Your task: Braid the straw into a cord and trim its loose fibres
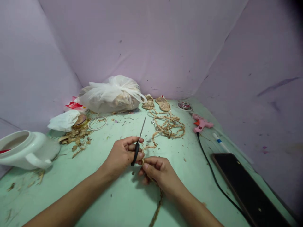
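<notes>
My left hand (pixel 127 153) is closed around black-handled scissors (pixel 135 153), whose blades point up and away. Its fingertips also touch a braided straw-coloured cord (pixel 155 142). Close beside it, my right hand (pixel 157 171) pinches the same cord between thumb and fingers. From there one end runs down toward the near edge of the table, while the other leads to a loose tangled coil (pixel 170 126) of braid lying beyond my hands. Part of the cord is hidden by my fingers.
A knotted white plastic bag (pixel 113 94), small woven sandals (pixel 163 104) and a dish of beads (pixel 184 105) lie at the back. On the right are a pink glue gun (pixel 201 123) with a black cable, a pen (pixel 220 142) and a phone (pixel 248 189). A white pot (pixel 30 151) stands left.
</notes>
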A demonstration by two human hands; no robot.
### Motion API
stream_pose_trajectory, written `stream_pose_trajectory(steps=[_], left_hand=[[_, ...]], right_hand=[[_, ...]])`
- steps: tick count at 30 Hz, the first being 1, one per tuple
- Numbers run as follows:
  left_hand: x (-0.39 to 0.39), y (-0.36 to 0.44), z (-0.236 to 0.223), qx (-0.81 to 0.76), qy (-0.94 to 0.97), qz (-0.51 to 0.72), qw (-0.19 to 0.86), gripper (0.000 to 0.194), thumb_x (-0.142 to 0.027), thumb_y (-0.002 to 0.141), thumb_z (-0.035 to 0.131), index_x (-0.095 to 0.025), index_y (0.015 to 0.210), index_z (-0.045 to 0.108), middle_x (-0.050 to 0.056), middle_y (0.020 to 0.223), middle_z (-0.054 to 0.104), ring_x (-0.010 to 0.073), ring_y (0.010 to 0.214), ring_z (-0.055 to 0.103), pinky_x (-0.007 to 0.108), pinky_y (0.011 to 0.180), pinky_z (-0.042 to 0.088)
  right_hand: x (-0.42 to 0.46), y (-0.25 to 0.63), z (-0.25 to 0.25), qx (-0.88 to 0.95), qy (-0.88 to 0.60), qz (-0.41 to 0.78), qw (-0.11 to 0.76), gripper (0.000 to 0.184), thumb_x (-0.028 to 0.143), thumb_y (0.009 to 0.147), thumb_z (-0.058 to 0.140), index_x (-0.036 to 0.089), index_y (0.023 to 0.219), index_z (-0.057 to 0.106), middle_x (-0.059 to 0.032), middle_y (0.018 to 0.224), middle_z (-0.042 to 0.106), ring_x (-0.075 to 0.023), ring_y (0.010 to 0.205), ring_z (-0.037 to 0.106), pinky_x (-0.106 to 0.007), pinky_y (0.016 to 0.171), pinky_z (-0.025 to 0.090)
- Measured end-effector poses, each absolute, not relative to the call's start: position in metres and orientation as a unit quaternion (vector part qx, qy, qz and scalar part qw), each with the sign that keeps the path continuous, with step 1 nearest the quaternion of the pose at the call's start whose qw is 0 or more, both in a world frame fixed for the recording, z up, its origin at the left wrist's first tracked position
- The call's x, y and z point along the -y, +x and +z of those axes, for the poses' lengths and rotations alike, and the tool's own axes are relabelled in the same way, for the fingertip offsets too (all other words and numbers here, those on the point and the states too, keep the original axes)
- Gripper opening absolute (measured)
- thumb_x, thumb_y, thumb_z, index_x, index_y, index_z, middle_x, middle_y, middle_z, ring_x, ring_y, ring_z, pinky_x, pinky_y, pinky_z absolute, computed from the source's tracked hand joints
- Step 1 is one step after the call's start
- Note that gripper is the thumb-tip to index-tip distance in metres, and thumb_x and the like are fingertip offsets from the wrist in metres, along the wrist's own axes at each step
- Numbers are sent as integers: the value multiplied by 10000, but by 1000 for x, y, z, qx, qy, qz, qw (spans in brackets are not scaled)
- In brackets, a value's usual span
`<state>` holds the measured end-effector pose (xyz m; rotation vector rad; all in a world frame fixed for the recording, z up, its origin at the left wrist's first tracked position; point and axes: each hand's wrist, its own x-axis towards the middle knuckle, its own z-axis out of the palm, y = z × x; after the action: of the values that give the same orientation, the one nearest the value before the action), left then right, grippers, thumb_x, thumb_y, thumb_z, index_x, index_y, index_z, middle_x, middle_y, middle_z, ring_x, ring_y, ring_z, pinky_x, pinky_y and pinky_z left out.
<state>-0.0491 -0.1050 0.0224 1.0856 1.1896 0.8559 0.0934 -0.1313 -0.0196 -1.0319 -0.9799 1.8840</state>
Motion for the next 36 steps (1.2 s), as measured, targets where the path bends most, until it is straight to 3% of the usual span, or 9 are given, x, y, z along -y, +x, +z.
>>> stream_pose_trajectory(steps=[3,6,14,23,26,30,36], left_hand=[[107,-46,25,-532,482,375,586,452,-203,507,672,-126,930,531,-36,576,555,83,484,497,198,466,369],[112,-40,27,-540,487,356,586,418,-176,489,664,-139,880,518,-60,538,525,75,471,480,187,457,348],[127,-25,1,-504,467,299,662,369,-120,524,601,-190,822,394,-102,479,489,31,385,366,145,383,237],[123,-20,-13,-514,441,290,676,385,-113,488,564,-200,810,372,-108,425,468,37,341,306,166,354,208],[121,-20,-12,-535,434,338,641,382,-124,505,571,-200,826,378,-113,411,453,42,345,319,164,357,227],[116,-22,-7,-527,429,390,621,421,-146,517,634,-202,849,382,-93,472,505,54,395,390,166,393,290],[117,-19,-5,-533,436,397,607,435,-182,538,669,-200,863,381,-94,453,492,48,378,369,156,378,260]], right_hand=[[127,97,-17,356,-422,715,428,339,377,573,726,116,774,648,-26,643,625,-75,507,524,-193,499,412],[121,104,-14,287,-446,695,485,335,423,641,669,122,785,647,-43,724,623,-92,570,534,-228,556,448],[119,107,-17,224,-457,676,532,251,313,585,717,87,656,633,1,470,536,-69,421,472,-195,457,401],[121,107,-9,117,-440,715,531,129,197,577,678,79,594,629,5,418,512,-7,318,293,-124,304,262],[119,110,-10,117,-433,717,533,165,222,611,685,96,712,650,-21,557,586,-21,370,386,-141,374,371],[118,113,-10,196,-493,670,520,349,325,577,729,121,848,646,-70,790,640,-98,547,542,-222,493,452],[124,105,-11,298,-499,673,456,321,328,508,760,91,687,640,-38,611,614,-104,548,543,-232,556,422]])
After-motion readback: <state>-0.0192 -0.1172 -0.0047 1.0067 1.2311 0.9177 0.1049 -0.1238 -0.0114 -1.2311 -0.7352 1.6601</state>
